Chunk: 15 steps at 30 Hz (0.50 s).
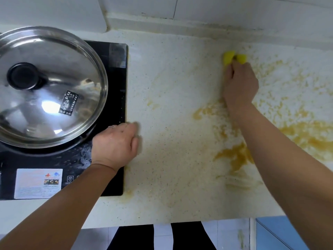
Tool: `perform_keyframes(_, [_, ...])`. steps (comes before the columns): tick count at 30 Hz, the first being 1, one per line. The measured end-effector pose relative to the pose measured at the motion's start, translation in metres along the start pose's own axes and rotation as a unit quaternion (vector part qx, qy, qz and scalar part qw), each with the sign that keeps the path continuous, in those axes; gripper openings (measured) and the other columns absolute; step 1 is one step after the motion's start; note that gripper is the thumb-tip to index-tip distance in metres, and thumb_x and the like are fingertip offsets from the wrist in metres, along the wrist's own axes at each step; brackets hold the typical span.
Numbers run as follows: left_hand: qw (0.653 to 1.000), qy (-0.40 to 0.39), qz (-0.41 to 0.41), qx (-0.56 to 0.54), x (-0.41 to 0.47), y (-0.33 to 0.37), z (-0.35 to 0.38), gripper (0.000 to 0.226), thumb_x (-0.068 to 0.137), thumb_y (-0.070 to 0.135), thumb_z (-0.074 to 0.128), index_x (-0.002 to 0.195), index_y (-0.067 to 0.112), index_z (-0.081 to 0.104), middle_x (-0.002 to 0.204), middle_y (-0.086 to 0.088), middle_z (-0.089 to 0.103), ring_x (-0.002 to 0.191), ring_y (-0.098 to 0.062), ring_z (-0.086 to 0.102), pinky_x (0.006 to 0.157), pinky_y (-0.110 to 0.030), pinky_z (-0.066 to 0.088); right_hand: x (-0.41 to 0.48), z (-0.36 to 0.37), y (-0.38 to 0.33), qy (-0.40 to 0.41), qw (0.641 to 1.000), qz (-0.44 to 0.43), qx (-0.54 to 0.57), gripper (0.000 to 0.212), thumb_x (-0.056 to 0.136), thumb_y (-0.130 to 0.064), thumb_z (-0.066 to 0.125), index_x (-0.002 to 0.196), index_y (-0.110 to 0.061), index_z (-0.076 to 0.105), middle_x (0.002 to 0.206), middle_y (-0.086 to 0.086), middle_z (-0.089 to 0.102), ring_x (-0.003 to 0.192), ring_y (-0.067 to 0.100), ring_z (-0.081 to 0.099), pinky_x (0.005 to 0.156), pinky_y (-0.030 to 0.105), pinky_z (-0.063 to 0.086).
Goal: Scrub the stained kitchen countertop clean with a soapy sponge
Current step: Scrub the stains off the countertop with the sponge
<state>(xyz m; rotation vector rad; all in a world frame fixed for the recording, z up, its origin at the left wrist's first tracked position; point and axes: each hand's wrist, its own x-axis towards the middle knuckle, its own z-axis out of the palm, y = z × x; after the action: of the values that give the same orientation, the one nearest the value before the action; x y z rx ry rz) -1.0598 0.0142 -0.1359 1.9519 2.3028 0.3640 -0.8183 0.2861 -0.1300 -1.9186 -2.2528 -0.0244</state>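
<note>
A speckled pale countertop (173, 109) carries orange-yellow stains (306, 134) smeared across its right half, with fainter patches near the middle. My right hand (239, 85) grips a yellow sponge (234, 58) and presses it on the counter far back, close to the wall ledge. Only the sponge's front edge shows past my fingers. My left hand (115, 145) rests on the right edge of a black induction cooker (115, 87), fingers curled over its rim onto the counter.
A large steel pan lid (48, 85) with a black knob covers the cooker at left. A white tiled wall and ledge (198, 27) run along the back. The counter's front edge (180, 222) is near my body; a blue cabinet (281, 235) shows at lower right.
</note>
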Motion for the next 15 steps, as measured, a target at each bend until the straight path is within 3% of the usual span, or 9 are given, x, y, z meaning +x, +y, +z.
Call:
perform_keyframes(2, [1.0,-0.01,-0.009,0.003,-0.001,0.0,0.0,0.015,0.083,0.022,0.046,0.082,0.018,0.06,0.066,-0.001,0.057,0.052,-0.028,0.054,0.05,-0.021,0.023,-0.009,-0.001,-0.015,-0.001,0.998,0.059,0.019,0.039,0.104,-0.037,0.032,0.125,-0.014,0.057,0.115,0.015,0.06,0.095,0.038,0.062,0.073,0.042,0.045])
perform_keyframes(3, [1.0,-0.013,-0.012,0.003,-0.001,0.0,0.0,0.016,0.084,0.022,0.045,0.082,0.018,0.061,0.066,0.0,0.057,0.052,-0.028,0.054,0.049,-0.021,0.024,-0.023,-0.001,-0.028,-0.022,0.999,0.038,0.019,0.039,0.105,-0.034,0.033,0.132,-0.015,0.052,0.117,0.014,0.06,0.093,0.036,0.063,0.071,0.041,0.046])
perform_keyframes(5, [1.0,-0.013,-0.012,0.002,0.0,0.001,-0.001,0.016,0.084,0.022,0.045,0.081,0.018,0.06,0.066,0.0,0.056,0.051,-0.028,0.053,0.05,-0.02,0.023,-0.068,0.001,-0.057,-0.076,0.992,-0.087,0.048,0.041,0.104,-0.029,0.04,0.142,-0.017,0.047,0.115,0.014,0.062,0.075,0.03,0.061,0.06,0.036,0.046])
perform_keyframes(7, [1.0,-0.015,-0.009,0.005,0.0,0.001,-0.001,0.013,0.083,0.02,0.045,0.078,0.018,0.057,0.064,0.0,0.053,0.05,-0.027,0.05,0.05,-0.02,0.02,-0.116,-0.011,-0.073,-0.143,0.953,-0.264,0.044,0.041,0.099,-0.024,0.052,0.139,-0.019,0.053,0.099,0.011,0.061,0.059,0.021,0.045,0.049,0.03,0.044])
perform_keyframes(8, [1.0,-0.017,-0.008,0.008,0.001,0.001,-0.002,0.013,0.082,0.02,0.045,0.077,0.018,0.056,0.064,0.0,0.052,0.05,-0.027,0.048,0.051,-0.02,0.018,-0.126,-0.015,-0.065,-0.165,0.927,-0.337,0.032,0.036,0.097,-0.024,0.057,0.133,-0.02,0.059,0.092,0.007,0.058,0.059,0.018,0.04,0.049,0.03,0.042])
perform_keyframes(9, [1.0,-0.02,-0.007,0.011,0.001,0.001,-0.002,0.012,0.082,0.019,0.046,0.076,0.018,0.056,0.063,0.0,0.051,0.049,-0.026,0.047,0.05,-0.02,0.018,-0.119,-0.022,-0.053,-0.202,0.913,-0.352,0.05,0.03,0.098,-0.028,0.056,0.127,-0.023,0.061,0.09,0.005,0.057,0.062,0.019,0.043,0.053,0.031,0.042])
perform_keyframes(10, [1.0,-0.023,-0.007,0.013,0.001,0.001,-0.002,0.01,0.082,0.018,0.047,0.076,0.018,0.056,0.063,0.0,0.051,0.049,-0.026,0.047,0.05,-0.02,0.017,-0.107,-0.022,-0.039,-0.219,0.916,-0.332,0.04,0.027,0.101,-0.031,0.051,0.126,-0.025,0.06,0.095,0.005,0.057,0.068,0.022,0.051,0.059,0.034,0.045])
perform_keyframes(12, [1.0,-0.029,-0.006,0.011,-0.001,0.0,-0.001,0.006,0.081,0.017,0.051,0.077,0.019,0.055,0.063,0.0,0.051,0.05,-0.025,0.047,0.051,-0.02,0.017,-0.071,-0.014,-0.004,-0.135,0.96,-0.244,-0.001,0.037,0.104,-0.032,0.041,0.139,-0.029,0.05,0.11,0.01,0.057,0.083,0.034,0.061,0.067,0.039,0.047])
perform_keyframes(15, [0.999,-0.034,-0.008,0.015,-0.001,0.0,0.0,0.009,0.082,0.019,0.05,0.08,0.018,0.058,0.065,0.0,0.054,0.051,-0.027,0.05,0.052,-0.02,0.017,-0.036,-0.01,0.027,-0.024,1.0,0.002,-0.018,0.038,0.102,-0.034,0.034,0.131,-0.019,0.055,0.107,0.015,0.058,0.084,0.038,0.06,0.061,0.037,0.038])
